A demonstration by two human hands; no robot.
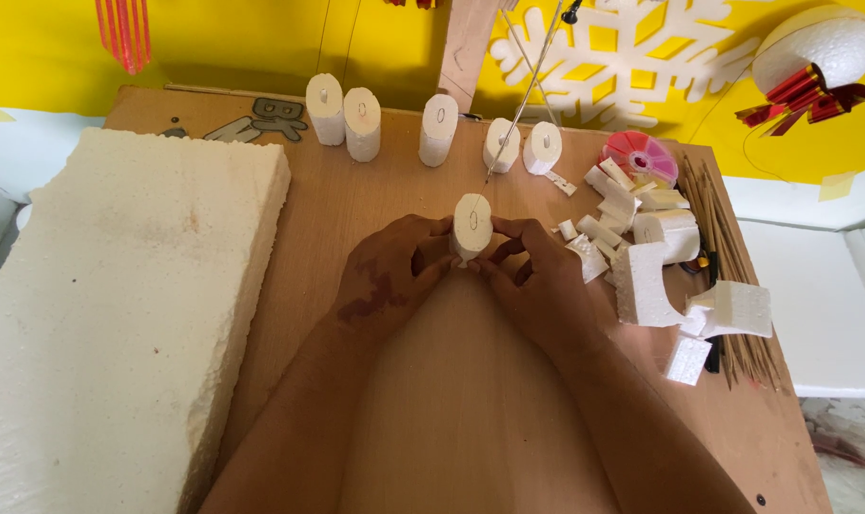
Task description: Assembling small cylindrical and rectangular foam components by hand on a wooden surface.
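Foam cylinder point(471, 227), short and white, sits pinched between both hands over the middle of the brown board point(432, 381). Its flat oval end faces up toward the camera and shows a small dark slit at the centre; its long axis runs down and slightly toward the person, so the piece stands nearly upright. The left hand point(387, 276) closes on it from the left, thumb and fingertips pressed against its lower side, and the right hand point(537, 278) does the same from the right, its fingers curled and meeting the foam near the base. Whether the bottom of the cylinder touches the board cannot be told, since the fingers hide it. Behind the hands, five similar foam cylinders point(439, 128) stand in a loose row along the far edge of the board, each with a slit on top. A thick foam slab point(118, 286) lies to the left, overhanging the board's edge. To the right lie foam offcuts point(642, 281), a round pink case point(639, 155) and a bundle of wooden sticks point(727, 247).
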